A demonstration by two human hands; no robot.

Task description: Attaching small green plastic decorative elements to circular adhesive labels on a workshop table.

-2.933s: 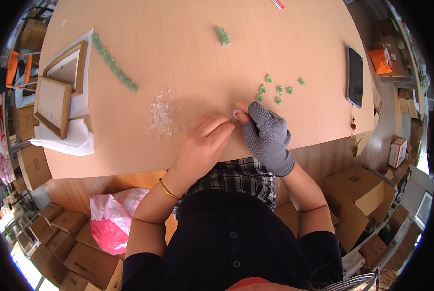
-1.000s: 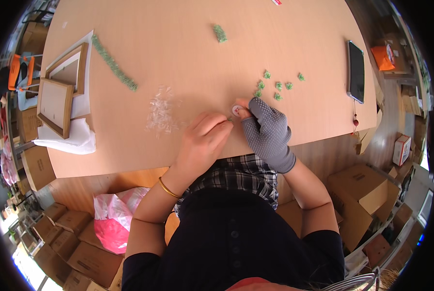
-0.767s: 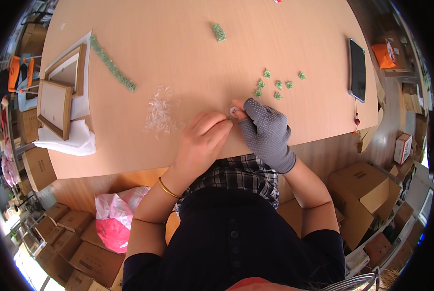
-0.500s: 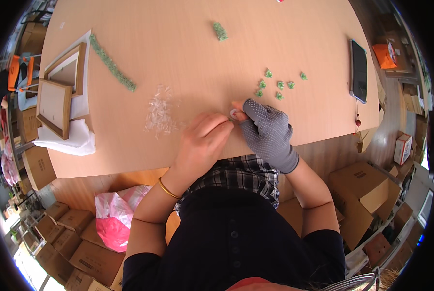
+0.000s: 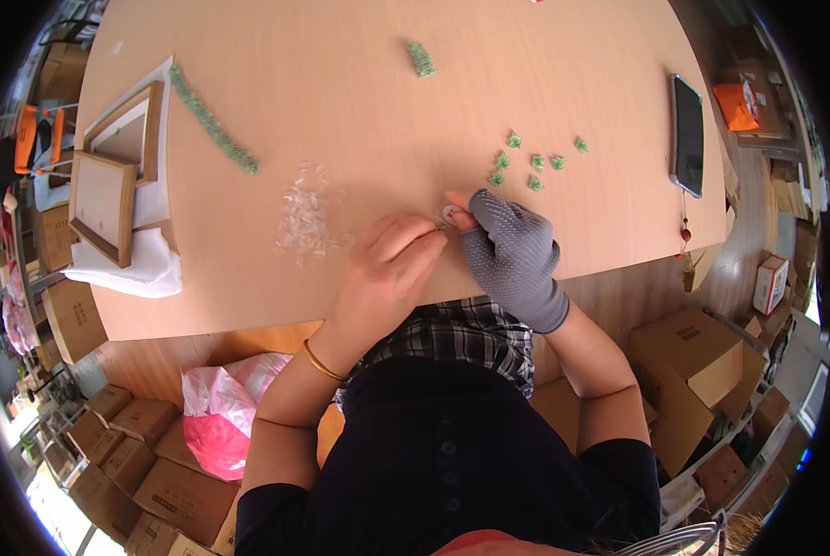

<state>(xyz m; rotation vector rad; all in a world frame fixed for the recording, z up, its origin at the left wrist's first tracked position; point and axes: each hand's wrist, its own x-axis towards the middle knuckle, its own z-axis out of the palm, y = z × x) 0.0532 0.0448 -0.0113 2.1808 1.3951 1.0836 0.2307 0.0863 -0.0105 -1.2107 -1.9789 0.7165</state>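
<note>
My bare left hand [image 5: 392, 264], with a gold bangle on its wrist, is closed in a pinch just above the table near its front edge. Its fingertips almost meet those of my right hand [image 5: 517, 255], which wears a grey dotted glove with bare fingertips. That hand is also closed, thumb against forefinger, and a small white roundish piece [image 5: 449, 213] shows at the thumb tip. Whatever lies between the left fingertips is too small to make out. Several little green clusters [image 5: 537, 163] sit beyond my right hand. Left of my left hand spreads a pile of short clear slivers [image 5: 305, 218].
A long green fringed strip [image 5: 213, 120] lies at the left, a short one [image 5: 420, 58] farther back. Wooden frames [image 5: 104, 199] rest on white sheets at the left edge. A phone [image 5: 685, 137] lies at the right edge. Cardboard boxes [image 5: 679, 371] stand below the table.
Both hands stay almost in place. The right fingertips have shifted very slightly; nothing on the table has visibly moved.
</note>
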